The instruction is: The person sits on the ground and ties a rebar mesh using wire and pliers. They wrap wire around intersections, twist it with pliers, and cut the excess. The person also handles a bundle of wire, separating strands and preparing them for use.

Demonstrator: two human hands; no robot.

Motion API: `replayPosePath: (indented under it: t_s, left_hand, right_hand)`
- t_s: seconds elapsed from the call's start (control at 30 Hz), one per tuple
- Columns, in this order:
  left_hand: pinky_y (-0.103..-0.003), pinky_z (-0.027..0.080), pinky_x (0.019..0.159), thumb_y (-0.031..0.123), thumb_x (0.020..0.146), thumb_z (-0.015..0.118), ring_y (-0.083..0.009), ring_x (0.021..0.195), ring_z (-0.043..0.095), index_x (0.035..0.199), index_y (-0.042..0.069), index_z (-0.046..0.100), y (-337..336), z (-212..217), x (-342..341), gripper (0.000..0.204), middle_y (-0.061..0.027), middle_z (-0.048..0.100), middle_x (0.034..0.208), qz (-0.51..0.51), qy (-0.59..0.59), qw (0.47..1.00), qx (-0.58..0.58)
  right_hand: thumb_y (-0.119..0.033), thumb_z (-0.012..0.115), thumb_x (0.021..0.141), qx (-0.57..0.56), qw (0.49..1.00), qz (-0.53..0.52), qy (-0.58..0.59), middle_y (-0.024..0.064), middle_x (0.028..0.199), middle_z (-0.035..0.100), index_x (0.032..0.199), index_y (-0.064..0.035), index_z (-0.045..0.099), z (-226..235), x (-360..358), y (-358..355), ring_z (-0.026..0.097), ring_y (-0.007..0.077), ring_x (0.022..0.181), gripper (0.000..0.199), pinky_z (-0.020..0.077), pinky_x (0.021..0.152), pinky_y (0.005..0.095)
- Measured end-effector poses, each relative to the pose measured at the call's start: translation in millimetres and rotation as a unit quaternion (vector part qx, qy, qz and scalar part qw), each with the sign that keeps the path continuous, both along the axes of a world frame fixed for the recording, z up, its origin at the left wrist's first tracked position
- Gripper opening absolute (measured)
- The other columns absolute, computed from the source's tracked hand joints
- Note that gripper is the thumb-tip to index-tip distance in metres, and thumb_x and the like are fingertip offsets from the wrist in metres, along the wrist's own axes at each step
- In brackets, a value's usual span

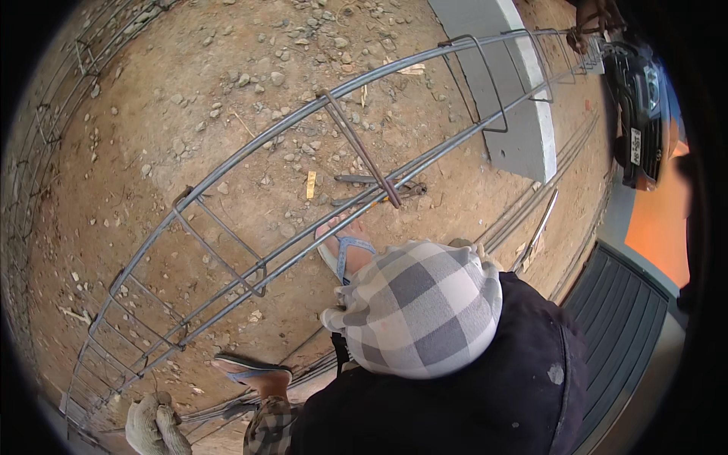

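Note:
My left hand (155,426), in a beige knit glove, is at the lower left beside the near end of a steel rebar cage (265,135). Its fingers are curled together; a thin wire-like line shows above them, and what they grip, if anything, cannot be made out. My right hand does not show. The cage curves from lower left to upper right, with long bars and several stirrups (220,246) around them. A rusty stirrup (356,148) leans across its middle. Pincers (406,189) lie on the ground beneath.
A person in a checked head covering (425,311) and dark top (470,394) blocks the lower middle. Another person's hand (595,21) is at the far right end. Around are a grey concrete slab (500,98), a dark vehicle (641,114), loose rods (542,227) and stony ground (227,68).

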State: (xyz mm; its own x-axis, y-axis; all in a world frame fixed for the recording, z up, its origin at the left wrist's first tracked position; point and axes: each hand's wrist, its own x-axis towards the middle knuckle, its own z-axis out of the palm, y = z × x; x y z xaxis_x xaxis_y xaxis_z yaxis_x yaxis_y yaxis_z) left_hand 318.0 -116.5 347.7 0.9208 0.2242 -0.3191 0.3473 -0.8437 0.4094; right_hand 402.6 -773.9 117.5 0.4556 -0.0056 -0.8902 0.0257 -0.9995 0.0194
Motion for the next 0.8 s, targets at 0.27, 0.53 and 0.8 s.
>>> replayPosePath:
  t_s: [0.27, 0.53, 0.8]
  left_hand:
    - [-0.027, 0.043, 0.055, 0.003, 0.089, 0.061, -0.0141, 0.059, 0.056, 0.096, -0.003, 0.068, -118.8, 2.6, -76.0, 0.012, -0.0073, 0.062, 0.075, 0.156, -0.128, 0.976, 0.082]
    - [-0.029, 0.053, 0.06, 0.014, 0.088, 0.071, -0.0198, 0.066, 0.07, 0.1, -0.003, 0.071, -206.5, 40.6, -69.8, 0.02, -0.0141, 0.071, 0.079, 0.278, -0.211, 0.932, 0.101]
    - [-0.036, 0.054, 0.063, 0.028, 0.09, 0.067, -0.031, 0.069, 0.069, 0.093, 0.002, 0.072, -260.6, 15.4, -54.8, 0.026, -0.0159, 0.07, 0.08, 0.204, -0.25, 0.937, 0.136]
  right_hand:
    - [-0.03, 0.085, 0.071, 0.063, 0.998, -0.02, 0.013, 0.0204, 0.125, 0.062, 0.142, -0.0059, 0.04, -84.9, 4.5, -14.1, 0.063, 0.0312, 0.11, 0.087, 0.0518, 0.092, 0.0385]
    - [-0.031, 0.079, 0.077, 0.192, 0.975, 0.114, 0.015, 0.0183, 0.118, 0.065, 0.135, -0.0051, 0.049, -125.0, 36.6, -36.6, 0.065, 0.0289, 0.104, 0.07, 0.0522, 0.089, 0.0366]
    - [-0.032, 0.073, 0.084, 0.34, 0.888, 0.308, -0.03, 0.0162, 0.111, 0.069, 0.128, -0.0043, 0.059, -67.9, 154.5, 70.8, 0.067, 0.0265, 0.098, 0.054, 0.0526, 0.085, 0.0347]
